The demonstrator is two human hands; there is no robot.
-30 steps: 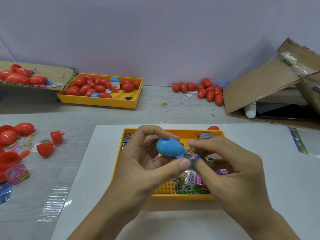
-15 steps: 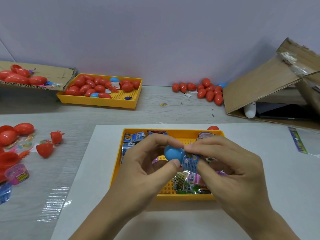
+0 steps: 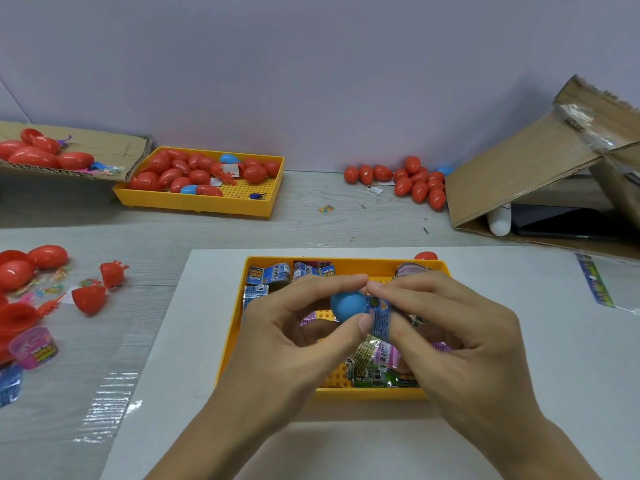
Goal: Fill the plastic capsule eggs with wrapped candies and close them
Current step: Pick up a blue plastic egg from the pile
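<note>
Hands hide much of the tray: left hand pinches one blue egg, right hand grips one candy at its mouth.

Blue egg half partly hidden by fingers; wrapper print too small to read, forearms cut off at bottom.

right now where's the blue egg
In the head view it is near the centre, the blue egg pinched by the left hand above the near yellow tray, against the right hand's candy.
</note>
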